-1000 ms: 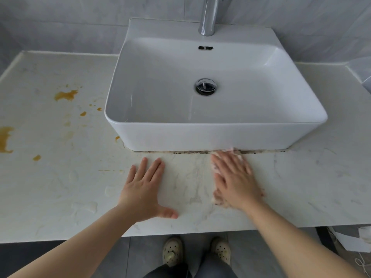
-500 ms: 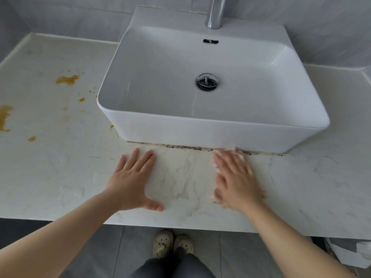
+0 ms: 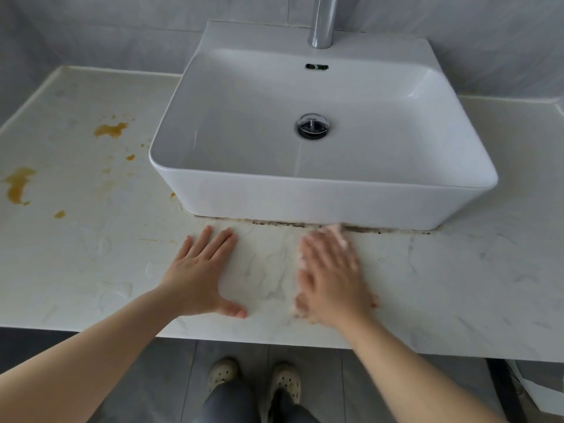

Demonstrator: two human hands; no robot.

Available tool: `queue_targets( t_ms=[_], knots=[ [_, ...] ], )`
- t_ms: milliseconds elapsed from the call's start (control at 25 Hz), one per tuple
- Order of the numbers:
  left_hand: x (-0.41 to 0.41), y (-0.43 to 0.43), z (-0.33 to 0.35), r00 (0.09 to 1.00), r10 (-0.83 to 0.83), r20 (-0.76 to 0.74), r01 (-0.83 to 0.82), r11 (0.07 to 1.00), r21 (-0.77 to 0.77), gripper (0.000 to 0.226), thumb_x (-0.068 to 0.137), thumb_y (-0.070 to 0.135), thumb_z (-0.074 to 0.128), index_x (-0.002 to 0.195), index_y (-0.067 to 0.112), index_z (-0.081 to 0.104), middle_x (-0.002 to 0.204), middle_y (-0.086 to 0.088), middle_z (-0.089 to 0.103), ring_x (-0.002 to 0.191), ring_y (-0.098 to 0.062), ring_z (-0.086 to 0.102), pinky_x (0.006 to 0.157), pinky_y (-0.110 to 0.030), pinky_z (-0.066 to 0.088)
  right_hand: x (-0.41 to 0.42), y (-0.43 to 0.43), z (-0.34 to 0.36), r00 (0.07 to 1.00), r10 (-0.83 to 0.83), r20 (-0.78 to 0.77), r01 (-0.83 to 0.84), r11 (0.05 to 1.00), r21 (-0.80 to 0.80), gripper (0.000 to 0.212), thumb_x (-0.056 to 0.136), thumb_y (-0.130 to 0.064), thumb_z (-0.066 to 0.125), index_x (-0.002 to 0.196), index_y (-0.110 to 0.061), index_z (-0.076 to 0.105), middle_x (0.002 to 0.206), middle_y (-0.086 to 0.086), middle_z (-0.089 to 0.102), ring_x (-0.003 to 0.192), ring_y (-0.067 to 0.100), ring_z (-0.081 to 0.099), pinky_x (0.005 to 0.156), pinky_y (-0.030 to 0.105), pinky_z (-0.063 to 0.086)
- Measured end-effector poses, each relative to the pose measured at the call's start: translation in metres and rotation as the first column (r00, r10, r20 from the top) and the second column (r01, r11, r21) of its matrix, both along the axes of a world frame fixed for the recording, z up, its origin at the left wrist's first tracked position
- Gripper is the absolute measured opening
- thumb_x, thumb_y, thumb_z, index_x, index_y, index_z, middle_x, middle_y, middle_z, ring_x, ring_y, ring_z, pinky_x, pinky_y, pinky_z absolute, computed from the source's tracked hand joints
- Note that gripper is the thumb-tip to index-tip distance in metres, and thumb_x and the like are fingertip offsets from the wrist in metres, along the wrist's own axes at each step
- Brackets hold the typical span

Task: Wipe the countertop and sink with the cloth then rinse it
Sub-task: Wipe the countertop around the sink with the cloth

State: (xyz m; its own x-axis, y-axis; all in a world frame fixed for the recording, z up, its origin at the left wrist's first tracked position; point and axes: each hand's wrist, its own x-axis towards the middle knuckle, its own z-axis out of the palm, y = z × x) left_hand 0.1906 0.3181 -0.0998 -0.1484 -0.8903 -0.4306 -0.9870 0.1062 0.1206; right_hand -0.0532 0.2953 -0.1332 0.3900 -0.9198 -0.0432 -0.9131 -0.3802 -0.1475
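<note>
Cloth lies under the right hand, long axis 6 to 12 o'clock, far edge at the seam below the sink. Right hand: fingers straight, pressing the cloth flat; blurred. Left hand, at its 9 o'clock: spread flat on the counter, holding nothing. Orange stains lie at 10 o'clock, nearer the left hand.

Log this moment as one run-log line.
step: wiping countertop | right hand: flat on cloth near sink front | left hand: flat on countertop | orange stains: left side, unwiped

sink: glossy ceramic | faucet: polished metal | countertop: smooth marble-look
</note>
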Motion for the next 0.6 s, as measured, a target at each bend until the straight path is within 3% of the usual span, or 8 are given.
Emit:
queue_targets(
  t_ms=[120,160,240,320,400,480,600],
  knots=[
    [-0.001,0.000,-0.001,1.000,0.011,-0.003,-0.011,1.000,-0.012,0.141,0.035,0.096,0.034,0.132,0.021,-0.035,0.144,0.014,-0.035,0.135,-0.018,-0.034,0.113,-0.041,-0.017,-0.037,-0.003,0.005,0.880,-0.474,-0.020,0.473,0.881,-0.032,0.079,0.081,-0.053,-0.007,0.153,-0.024,0.005,0.160,-0.002,-0.002,0.147,0.019,-0.008,0.117,0.040,-0.010],
    [-0.001,0.000,-0.002,1.000,0.007,-0.004,-0.007,1.000,-0.015,0.143,0.034,0.096,0.033,0.136,0.021,-0.033,0.147,0.013,-0.033,0.135,-0.019,-0.034,0.113,-0.041,-0.017,-0.021,0.000,0.008,0.851,-0.526,-0.006,0.526,0.851,-0.003,0.078,0.080,-0.053,-0.008,0.152,-0.023,0.001,0.160,-0.001,-0.006,0.147,0.022,-0.011,0.117,0.041,-0.011],
    [0.002,-0.001,-0.001,1.000,-0.011,-0.015,0.010,1.000,-0.020,0.143,0.038,0.094,0.041,0.143,0.022,-0.025,0.147,0.015,-0.031,0.137,-0.019,-0.031,0.113,-0.040,-0.017,0.035,0.017,0.005,0.921,-0.388,0.035,0.387,0.921,0.032,0.069,0.086,-0.053,-0.011,0.148,-0.024,-0.012,0.157,-0.001,-0.018,0.144,0.023,-0.021,0.114,0.041,-0.020],
    [0.011,-0.001,0.003,0.998,-0.063,-0.020,0.062,0.998,-0.023,0.136,0.050,0.087,0.052,0.145,0.021,-0.020,0.143,0.016,-0.031,0.137,-0.018,-0.030,0.112,-0.038,-0.017,0.078,0.032,0.000,0.987,-0.129,0.093,0.126,0.991,0.040,0.062,0.092,-0.053,-0.012,0.148,-0.026,-0.007,0.156,-0.004,-0.015,0.144,0.025,-0.018,0.110,0.037,-0.023],
    [0.023,0.001,0.005,0.993,-0.117,-0.024,0.117,0.993,-0.028,0.131,0.056,0.082,0.056,0.145,0.021,-0.019,0.148,0.012,-0.029,0.133,-0.013,-0.032,0.111,-0.036,-0.017,0.071,0.026,0.001,0.998,0.055,0.013,-0.055,0.998,-0.014,0.060,0.095,-0.052,-0.008,0.149,-0.029,0.003,0.158,-0.007,-0.004,0.146,0.024,-0.006,0.112,0.035,-0.013],
    [0.039,0.004,0.006,0.990,-0.139,0.008,0.140,0.990,-0.030,0.130,0.057,0.081,0.056,0.145,0.022,-0.021,0.149,0.009,-0.030,0.131,-0.015,-0.035,0.111,-0.040,-0.019,0.043,0.012,-0.001,0.997,-0.013,-0.073,0.006,0.996,-0.092,0.057,0.097,-0.049,-0.002,0.149,-0.028,0.007,0.159,-0.007,0.010,0.146,0.015,0.002,0.115,0.036,-0.004],
    [0.064,0.007,0.008,0.993,-0.106,0.054,0.107,0.994,-0.021,0.129,0.056,0.083,0.053,0.144,0.025,-0.021,0.142,0.012,-0.035,0.136,-0.021,-0.033,0.110,-0.051,-0.018,0.041,0.001,0.003,0.892,-0.450,-0.055,0.451,0.892,0.024,0.060,0.094,-0.049,0.001,0.149,-0.029,-0.011,0.157,-0.007,-0.016,0.144,0.013,-0.019,0.115,0.038,-0.016]
  ],
)
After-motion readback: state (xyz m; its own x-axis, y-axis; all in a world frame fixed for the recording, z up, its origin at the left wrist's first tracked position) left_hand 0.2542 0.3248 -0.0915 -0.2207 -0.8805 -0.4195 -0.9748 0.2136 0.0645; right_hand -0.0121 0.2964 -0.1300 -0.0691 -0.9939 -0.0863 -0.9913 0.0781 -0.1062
